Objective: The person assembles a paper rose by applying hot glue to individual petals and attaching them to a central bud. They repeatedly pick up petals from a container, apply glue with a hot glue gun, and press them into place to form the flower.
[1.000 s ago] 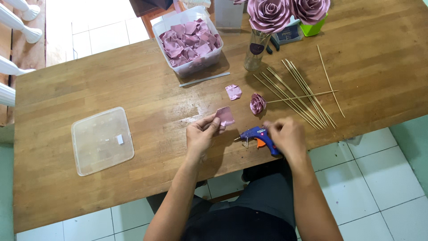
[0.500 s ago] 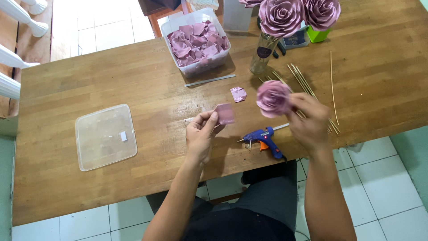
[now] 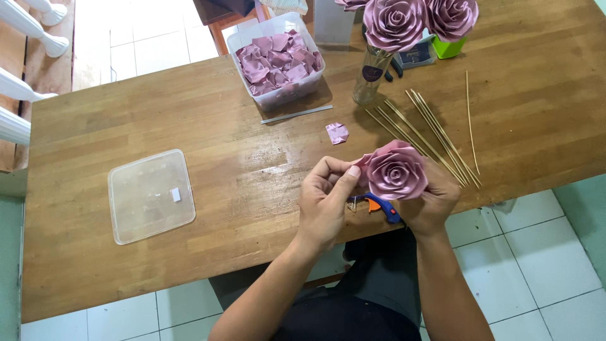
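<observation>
- Far left on the bench [image 3: 240, 126], a clear square lid [image 3: 151, 196] lies flat, well apart from both hands and from the tub it looks made to fit.
- Further right and far from the person, the clear tub [image 3: 278, 60] is heaped with cut mauve satin petals [image 3: 278, 57], so plenty of stock remains. A thin pale strip [image 3: 297, 114] lies just near of the tub.
- One loose petal [image 3: 337, 132] sits alone on the wood, between the tub and the hands.
- The left hand [image 3: 325, 202] is at the near edge. Its thumb and forefinger are pinched narrow on a small petal piece [image 3: 362, 162] at the left rim of the flower; the other fingers are curled in.
- The satin rose [image 3: 396, 172] is held above the near edge, between the two hands. Its spiral centre and several outer layers are already formed, so I judge it well along, with outer petals yet to go on. Whether it has a stem cannot be told.
- A blue glue gun [image 3: 379, 207] lies on the bench just under the rose, held by no one.
- The right hand [image 3: 432, 202] cups the rose from below and behind, fingers wrapped close on its base; most of that grip is hidden by the bloom.
- Right of the hands, thin wooden skewers [image 3: 435, 136] lie fanned out, unused.
- Far right, finished roses [image 3: 416, 22] stand in a glass vase [image 3: 369, 76], with a green holder [image 3: 449, 46] beside them.
</observation>
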